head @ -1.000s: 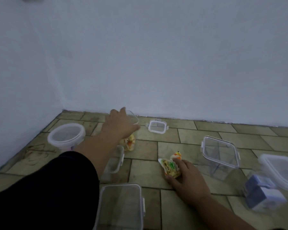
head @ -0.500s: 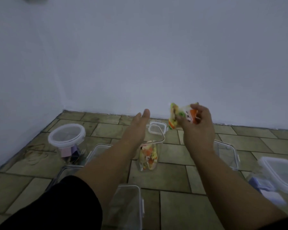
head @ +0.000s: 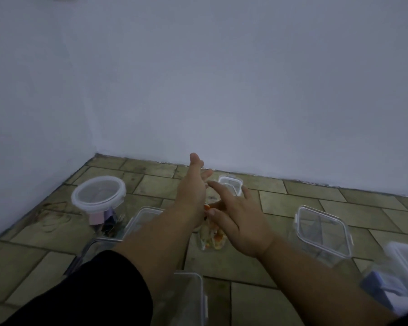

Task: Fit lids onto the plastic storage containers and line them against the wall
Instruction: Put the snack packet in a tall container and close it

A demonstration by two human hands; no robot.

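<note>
A tall narrow clear container (head: 212, 238) with colourful snack packets inside stands on the tiled floor between my hands, without a lid. My left hand (head: 191, 191) reaches past its left side with straight fingers and the thumb up. My right hand (head: 237, 216) hovers over the container's mouth with fingers spread; the orange tip of a packet (head: 207, 206) shows by its thumb, sunk into the container. A small square clip lid (head: 230, 184) lies just beyond the hands, near the wall.
A round lidded tub (head: 99, 195) stands at the left. A square lidded box (head: 323, 231) sits at the right, and a white-lidded box (head: 402, 260) with a blue item at the far right. Open clear boxes (head: 190, 300) lie under my left arm. The wall (head: 245, 90) is close ahead.
My right hand brought the snack packet down from the air onto the tall container and spread its fingers. My left hand stayed stretched out beside the container.
</note>
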